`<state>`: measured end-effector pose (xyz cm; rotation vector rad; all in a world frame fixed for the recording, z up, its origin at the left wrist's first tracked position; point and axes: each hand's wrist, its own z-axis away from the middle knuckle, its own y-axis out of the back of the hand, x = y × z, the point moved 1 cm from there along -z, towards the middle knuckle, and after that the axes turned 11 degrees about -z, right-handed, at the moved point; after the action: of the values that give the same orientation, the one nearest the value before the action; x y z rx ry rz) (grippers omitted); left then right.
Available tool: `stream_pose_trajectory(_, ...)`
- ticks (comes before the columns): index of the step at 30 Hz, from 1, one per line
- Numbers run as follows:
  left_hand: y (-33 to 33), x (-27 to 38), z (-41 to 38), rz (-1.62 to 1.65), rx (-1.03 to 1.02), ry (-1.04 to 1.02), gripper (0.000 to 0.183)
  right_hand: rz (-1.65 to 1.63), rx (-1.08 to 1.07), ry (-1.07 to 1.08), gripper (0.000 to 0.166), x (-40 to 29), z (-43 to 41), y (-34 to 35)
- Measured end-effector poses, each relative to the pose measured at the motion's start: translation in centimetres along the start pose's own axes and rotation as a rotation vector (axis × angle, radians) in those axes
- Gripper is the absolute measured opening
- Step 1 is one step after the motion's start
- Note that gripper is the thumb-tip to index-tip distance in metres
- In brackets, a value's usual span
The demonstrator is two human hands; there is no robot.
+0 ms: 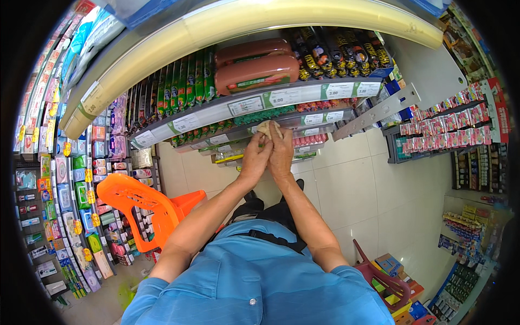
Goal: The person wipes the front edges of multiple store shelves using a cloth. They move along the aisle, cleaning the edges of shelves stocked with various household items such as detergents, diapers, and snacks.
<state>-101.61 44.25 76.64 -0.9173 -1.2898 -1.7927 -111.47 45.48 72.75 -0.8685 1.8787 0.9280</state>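
A pale beige, crumpled, cloth-like piece (269, 129) is pinched between my two hands, just in front of the lower shelves. My left hand (255, 157) has its fingers bent against the cloth's near left side. From the right, my right hand (282, 151) presses on it with extended fingers. The hands touch each other, and part of the cloth is hidden under the fingers. Beyond them, a shelf with a price-label strip (211, 113) carries green-wrapped sausages (189, 81), two thick pink sausages (256, 73) and black-wrapped sausages (331, 53).
A cream upper shelf edge (252, 20) overhangs the far side. An orange plastic chair (142, 191) stands at my left, before shelves of packaged goods (81, 195). Hanging packets (449, 126) fill a rack at right. A dark red chair (386, 280) and boxes (390, 264) are behind right.
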Motion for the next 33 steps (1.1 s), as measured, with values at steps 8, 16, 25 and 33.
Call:
stream_pose_trajectory(8, 4.2, -3.1, 1.5, 0.193, 0.055, 0.001, 0.032, 0.043, -0.132, 0.063, 0.056, -2.4, 1.3, -3.6)
stream_pose_trajectory(16, -0.6, -0.3, -0.3, 0.104, -0.004, -0.05, 0.033, 0.027, -0.041, 0.031, 0.053, -0.3, -1.1, 1.1)
stream_pose_trajectory(25, -8.8, 6.3, -1.6, -0.071, 0.003, -0.104, 0.036, 0.112, 0.057, 0.032, 0.052, 3.4, -4.7, 9.3)
stream_pose_trajectory(33, -11.8, 6.0, -2.7, 0.015, -0.025, -0.073, 0.035, 0.137, 0.057, 0.062, 0.05, 5.2, -5.7, 11.5)
